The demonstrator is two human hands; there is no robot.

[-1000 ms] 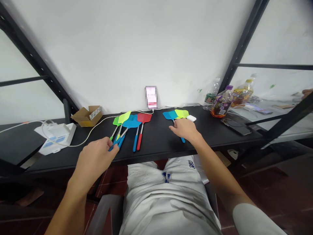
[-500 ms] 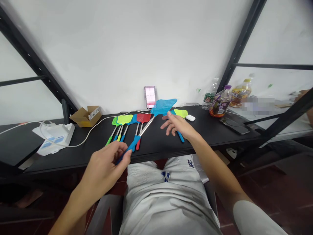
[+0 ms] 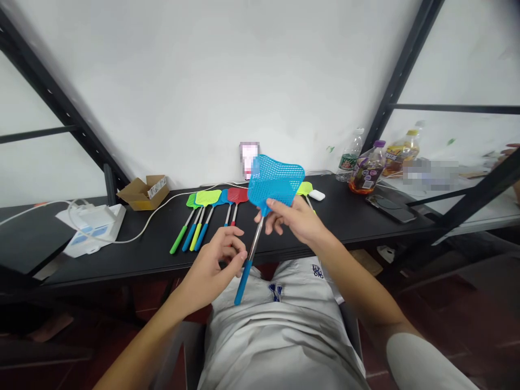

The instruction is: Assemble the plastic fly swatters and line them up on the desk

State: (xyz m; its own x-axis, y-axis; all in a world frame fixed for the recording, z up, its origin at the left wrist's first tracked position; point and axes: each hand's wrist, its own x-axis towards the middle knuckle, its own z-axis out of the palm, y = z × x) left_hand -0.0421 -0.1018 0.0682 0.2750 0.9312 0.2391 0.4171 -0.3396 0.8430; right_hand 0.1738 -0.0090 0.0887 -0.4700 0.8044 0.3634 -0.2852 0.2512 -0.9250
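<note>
A blue fly swatter point(image 3: 278, 183) is held up at a tilt, its mesh head uppermost and its blue handle pointing down toward my lap. My right hand point(image 3: 298, 221) grips it at the neck, thumb in front and fingers behind. Close to the upper end of the handle is my left hand point(image 3: 221, 265), fingers loosely curled and apart from the thumb, holding nothing. Behind it on the black table lie several more swatters: a green one point(image 3: 178, 240), a yellow-green one point(image 3: 208, 197), blue ones and a red one point(image 3: 238, 194). Another yellow-green swatter point(image 3: 304, 188) lies behind my right hand.
A phone point(image 3: 248, 160) with a blurred screen leans against the wall. An open cardboard box point(image 3: 144, 195) and a white device point(image 3: 95, 230) with a cable stand left. Rightward are a white case point(image 3: 317, 195), a purple-capped bottle point(image 3: 368, 170), a clear bottle point(image 3: 349, 160) and a dark phone point(image 3: 390, 209).
My right hand has taken hold of the blue swatter's neck. My left hand has let go of the handle and moved right. The swatter has swung more upright, its handle end moving right and down.
</note>
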